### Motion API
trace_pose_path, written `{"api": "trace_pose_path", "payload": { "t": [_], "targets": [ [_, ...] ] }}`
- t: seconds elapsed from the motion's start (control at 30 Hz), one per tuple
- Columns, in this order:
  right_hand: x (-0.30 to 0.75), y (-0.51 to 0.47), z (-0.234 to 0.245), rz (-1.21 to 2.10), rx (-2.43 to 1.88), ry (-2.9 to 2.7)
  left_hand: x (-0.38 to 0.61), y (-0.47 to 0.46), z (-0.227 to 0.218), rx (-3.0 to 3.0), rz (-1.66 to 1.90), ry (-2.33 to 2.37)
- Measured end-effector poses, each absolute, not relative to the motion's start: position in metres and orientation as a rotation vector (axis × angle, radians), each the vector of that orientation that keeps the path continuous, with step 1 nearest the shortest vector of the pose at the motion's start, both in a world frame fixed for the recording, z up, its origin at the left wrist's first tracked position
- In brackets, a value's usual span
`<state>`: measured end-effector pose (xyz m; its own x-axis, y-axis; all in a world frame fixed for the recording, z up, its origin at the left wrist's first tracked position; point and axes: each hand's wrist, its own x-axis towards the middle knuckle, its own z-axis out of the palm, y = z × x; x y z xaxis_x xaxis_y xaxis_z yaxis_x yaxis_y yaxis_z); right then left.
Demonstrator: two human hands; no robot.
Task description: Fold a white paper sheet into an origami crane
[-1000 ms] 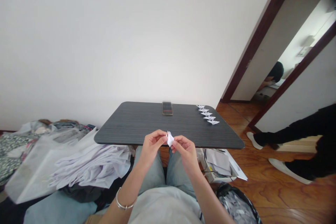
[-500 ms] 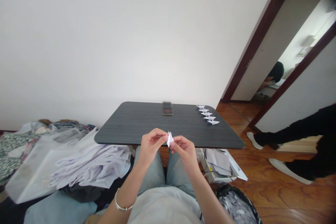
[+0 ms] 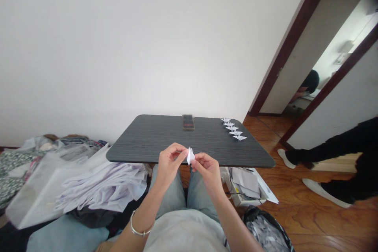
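Observation:
A small folded piece of white paper (image 3: 190, 155) is pinched between both my hands, just above the near edge of the dark table (image 3: 153, 141). My left hand (image 3: 169, 162) grips its left side with thumb and fingertips. My right hand (image 3: 207, 167) pinches its right side, fingers curled. A silver bracelet (image 3: 138, 228) circles my left wrist. On the table's far right lies a row of several finished white paper folds (image 3: 233, 128).
A phone (image 3: 188, 121) lies at the table's far edge. Piles of white fabric and bags (image 3: 88, 185) fill the floor on the left. A box of papers (image 3: 248, 185) stands under the table's right side. Another person's legs (image 3: 330, 157) stretch across the wooden floor on the right.
My hands with the paper have shifted very slightly up and to the left, and the fingers have worked the fold. Everything else is as before.

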<state>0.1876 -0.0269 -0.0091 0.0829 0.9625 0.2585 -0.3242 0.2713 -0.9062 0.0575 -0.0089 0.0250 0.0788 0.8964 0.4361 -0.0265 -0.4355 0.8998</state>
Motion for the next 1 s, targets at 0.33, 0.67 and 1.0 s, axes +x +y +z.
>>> {"api": "trace_pose_path", "payload": {
  "t": [0.33,0.67,1.0],
  "targets": [
    [0.189,-0.024,-0.011,1.099,-0.817,-1.055,0.059,-0.008,0.02,1.529,1.418,0.906],
    [0.19,-0.023,-0.014,1.147,-0.786,-1.049,0.059,-0.009,0.02,1.59,1.425,0.907],
    [0.19,-0.023,-0.013,1.132,-0.808,-1.046,0.061,-0.011,0.013,1.62,1.446,0.909]
  ]
}}
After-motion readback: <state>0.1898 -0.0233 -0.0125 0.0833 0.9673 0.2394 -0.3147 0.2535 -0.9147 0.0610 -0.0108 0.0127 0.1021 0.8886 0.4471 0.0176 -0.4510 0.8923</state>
